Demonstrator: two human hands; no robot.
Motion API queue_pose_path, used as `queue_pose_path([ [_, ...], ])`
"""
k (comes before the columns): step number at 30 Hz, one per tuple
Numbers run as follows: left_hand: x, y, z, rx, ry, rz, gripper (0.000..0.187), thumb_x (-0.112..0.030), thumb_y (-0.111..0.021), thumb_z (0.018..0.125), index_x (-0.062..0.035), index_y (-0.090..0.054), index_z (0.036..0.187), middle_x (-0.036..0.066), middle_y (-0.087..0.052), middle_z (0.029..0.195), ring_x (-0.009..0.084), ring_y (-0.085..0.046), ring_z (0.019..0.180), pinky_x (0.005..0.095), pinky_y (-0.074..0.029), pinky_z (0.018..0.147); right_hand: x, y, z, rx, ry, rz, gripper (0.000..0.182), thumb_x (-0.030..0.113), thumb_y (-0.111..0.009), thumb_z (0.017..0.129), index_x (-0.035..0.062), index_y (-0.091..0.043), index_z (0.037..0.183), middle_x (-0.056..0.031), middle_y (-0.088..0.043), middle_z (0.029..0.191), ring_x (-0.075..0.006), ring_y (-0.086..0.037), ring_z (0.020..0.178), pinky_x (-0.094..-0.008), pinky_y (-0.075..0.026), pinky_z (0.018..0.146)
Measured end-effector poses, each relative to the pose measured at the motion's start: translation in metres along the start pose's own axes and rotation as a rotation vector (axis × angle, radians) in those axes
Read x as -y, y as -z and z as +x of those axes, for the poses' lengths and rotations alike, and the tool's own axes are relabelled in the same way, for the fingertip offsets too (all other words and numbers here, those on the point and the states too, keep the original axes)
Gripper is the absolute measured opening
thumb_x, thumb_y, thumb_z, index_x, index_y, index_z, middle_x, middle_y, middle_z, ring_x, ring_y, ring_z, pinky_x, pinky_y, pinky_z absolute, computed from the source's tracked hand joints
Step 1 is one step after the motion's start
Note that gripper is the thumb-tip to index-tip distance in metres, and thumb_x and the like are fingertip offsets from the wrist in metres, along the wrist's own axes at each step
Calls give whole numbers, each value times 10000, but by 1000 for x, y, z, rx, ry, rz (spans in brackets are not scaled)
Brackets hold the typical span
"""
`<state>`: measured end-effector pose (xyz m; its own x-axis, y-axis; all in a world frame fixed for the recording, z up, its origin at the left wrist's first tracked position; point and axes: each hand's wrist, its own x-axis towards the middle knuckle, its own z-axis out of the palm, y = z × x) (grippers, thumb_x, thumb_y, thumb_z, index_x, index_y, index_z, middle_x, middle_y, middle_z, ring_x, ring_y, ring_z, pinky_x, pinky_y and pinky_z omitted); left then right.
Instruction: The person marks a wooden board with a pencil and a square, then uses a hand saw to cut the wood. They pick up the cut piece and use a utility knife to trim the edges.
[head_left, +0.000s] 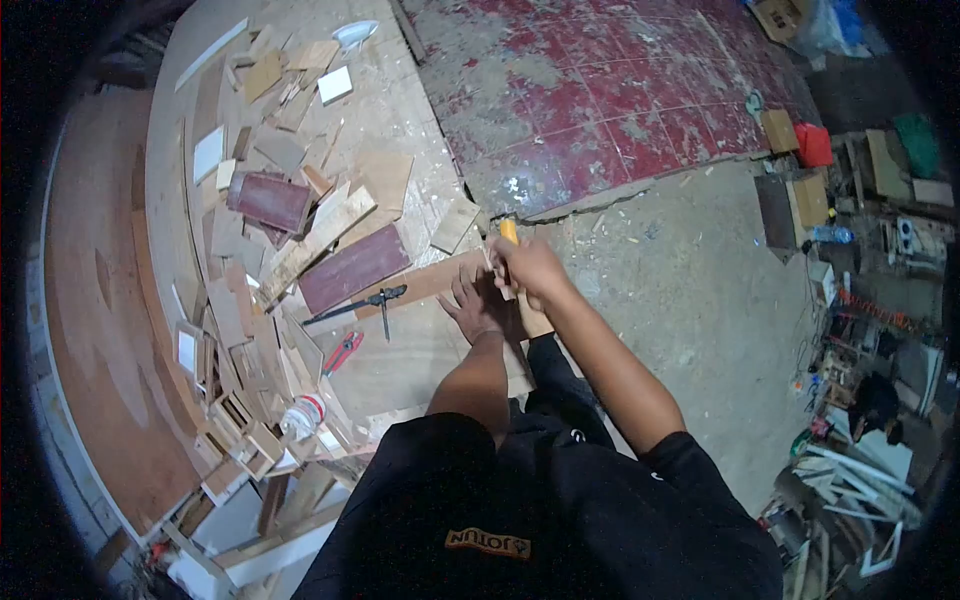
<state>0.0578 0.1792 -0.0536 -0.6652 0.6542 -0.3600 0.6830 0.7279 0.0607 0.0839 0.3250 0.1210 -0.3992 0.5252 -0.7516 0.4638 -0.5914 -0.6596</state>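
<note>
My left hand (470,308) lies with its fingers spread on a long brown board (432,283) at the edge of the worktable. Just to its right, my right hand (528,270) is closed around a yellow-handled tool (509,231). The tool's dark end points away from me, and I cannot make out its kind. A narrow pale strip of wood shows below the right fingers. Left of my left hand, a black bar clamp (378,299) lies across the board. Red-handled pliers (343,352) rest nearer to me.
Several wood offcuts (318,240) are heaped across the table's left side, beside a dark red panel (355,268). A white container with a red band (303,415) stands at the near left. Beyond the table's right edge are concrete floor (660,300) and worn red tiles (600,100).
</note>
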Motion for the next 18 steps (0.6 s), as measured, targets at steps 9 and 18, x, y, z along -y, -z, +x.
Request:
queue_pose_path([
  [9, -8, 35, -3, 88, 36, -107, 509, -315, -544, 862, -154, -541, 1346, 56, -239, 1579, 251, -174, 1464, 638, -13, 1157, 27, 1, 69, 138, -94, 300, 193, 196, -627, 923, 12, -610, 866, -35, -551, 648, -147, -547, 523, -289, -535, 504],
  [18, -7, 40, -8, 84, 28, -25, 612, -370, -515, 900, -202, -382, 1473, 55, -270, 1572, 241, -149, 1474, 619, -11, 1168, 22, -8, 60, 183, -112, 190, 238, 210, -596, 947, 56, -572, 767, -29, -531, 596, -152, -534, 487, -298, -494, 477],
])
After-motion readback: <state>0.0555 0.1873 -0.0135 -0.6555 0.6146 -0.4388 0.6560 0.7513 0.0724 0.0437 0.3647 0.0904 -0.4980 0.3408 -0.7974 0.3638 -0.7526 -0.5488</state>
